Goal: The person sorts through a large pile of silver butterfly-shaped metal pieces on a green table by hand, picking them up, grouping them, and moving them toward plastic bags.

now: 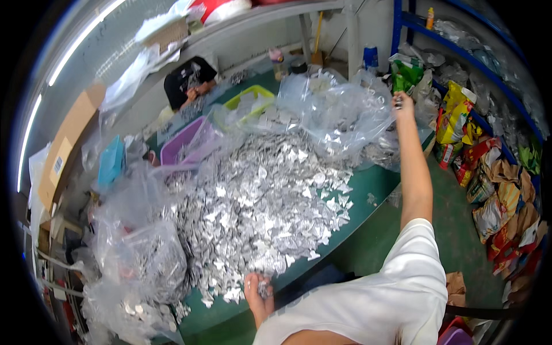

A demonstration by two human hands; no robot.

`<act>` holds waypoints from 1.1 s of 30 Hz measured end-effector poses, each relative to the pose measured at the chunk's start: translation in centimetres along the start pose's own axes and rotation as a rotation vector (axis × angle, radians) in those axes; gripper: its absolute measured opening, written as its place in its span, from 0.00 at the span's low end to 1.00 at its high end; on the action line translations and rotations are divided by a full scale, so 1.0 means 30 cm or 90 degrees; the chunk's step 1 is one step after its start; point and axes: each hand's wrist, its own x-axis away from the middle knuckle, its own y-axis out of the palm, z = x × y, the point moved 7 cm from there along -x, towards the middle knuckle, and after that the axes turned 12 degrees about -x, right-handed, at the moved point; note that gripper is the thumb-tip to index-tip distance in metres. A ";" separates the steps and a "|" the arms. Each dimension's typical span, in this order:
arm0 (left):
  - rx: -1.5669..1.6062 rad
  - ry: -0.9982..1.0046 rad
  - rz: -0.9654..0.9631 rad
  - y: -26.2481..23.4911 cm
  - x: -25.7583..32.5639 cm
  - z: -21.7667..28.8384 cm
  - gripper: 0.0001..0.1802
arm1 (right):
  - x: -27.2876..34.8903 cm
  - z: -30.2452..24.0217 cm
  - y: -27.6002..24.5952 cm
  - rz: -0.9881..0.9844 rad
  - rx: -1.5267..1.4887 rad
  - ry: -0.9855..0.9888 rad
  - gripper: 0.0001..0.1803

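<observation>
A broad heap of small, flat silver-coloured pieces (259, 195) covers the middle of the green table (359, 201). At the near edge of the heap, my left hand (259, 293) is curled around some silver pieces that show between its fingers. My right arm reaches far out to the right. At its end my right hand (403, 102) is closed on a few small silver pieces, partly hidden by the fingers. It is beside a large clear plastic bag (339, 109) at the table's far right; whether they touch, I cannot tell.
Filled clear bags (144, 247) crowd the table's left. A purple basket (187, 141) and a lime-green basket (248, 99) stand beyond the heap. Across the table another person (190, 80) handles silver pieces. Blue shelving (483, 63) and colourful sacks (454, 115) line the right.
</observation>
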 end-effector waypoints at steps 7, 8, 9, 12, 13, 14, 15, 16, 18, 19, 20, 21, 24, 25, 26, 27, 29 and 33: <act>0.103 -0.100 -0.036 0.018 0.002 -0.085 0.07 | 0.504 -0.116 0.154 -0.229 -0.174 0.185 0.12; 0.117 -0.124 -0.044 0.022 0.007 -0.095 0.07 | 0.558 -0.127 0.150 -0.260 -0.197 0.230 0.15; 0.141 -0.137 -0.042 0.011 0.022 -0.109 0.08 | 0.649 -0.096 0.158 -0.235 -0.186 0.245 0.15; 0.218 -0.176 -0.011 0.021 0.051 -0.124 0.09 | 0.897 0.060 0.150 -0.227 -0.233 0.439 0.16; 0.243 -0.190 -0.011 0.021 0.063 -0.123 0.09 | 0.964 0.142 0.130 -0.228 -0.272 0.537 0.16; 0.243 -0.188 -0.021 0.022 0.060 -0.121 0.10 | 1.046 0.220 0.120 -0.170 -0.254 0.546 0.16; 0.244 -0.185 -0.032 0.020 0.061 -0.122 0.10 | 1.126 0.310 0.094 -0.105 -0.270 0.614 0.16; 0.244 -0.184 -0.042 0.021 0.057 -0.121 0.10 | 1.225 0.387 0.072 0.017 -0.218 0.623 0.16; 0.234 -0.188 -0.032 0.033 0.057 -0.103 0.12 | 1.389 0.514 0.017 0.079 -0.271 0.832 0.20; 0.252 -0.178 -0.062 0.024 0.052 -0.106 0.13 | 1.443 0.558 -0.006 0.095 -0.270 0.859 0.22; 0.272 -0.165 -0.092 0.035 0.050 -0.089 0.13 | 1.481 0.595 -0.016 0.065 -0.248 0.871 0.23; 0.248 -0.180 -0.049 0.030 0.060 -0.090 0.12 | 1.517 0.615 -0.024 0.044 -0.230 0.894 0.23; 0.269 -0.190 -0.073 0.002 0.067 -0.100 0.11 | 1.597 0.645 -0.032 0.027 -0.038 0.905 0.24; 0.267 -0.190 -0.077 -0.005 0.064 -0.102 0.11 | 1.613 0.645 -0.035 0.088 0.028 0.895 0.25; 0.266 -0.190 -0.083 -0.009 0.061 -0.106 0.11 | 1.620 0.654 -0.050 0.084 0.008 0.921 0.25; 0.265 -0.190 -0.088 -0.008 0.060 -0.106 0.11 | 1.617 0.666 -0.091 0.079 -0.013 0.948 0.25; 0.277 -0.191 -0.081 -0.002 0.053 -0.100 0.09 | 1.634 0.667 -0.094 0.063 -0.056 0.991 0.25; 0.295 -0.182 -0.080 -0.011 0.042 -0.096 0.09 | 1.636 0.673 -0.059 -0.018 -0.147 0.954 0.20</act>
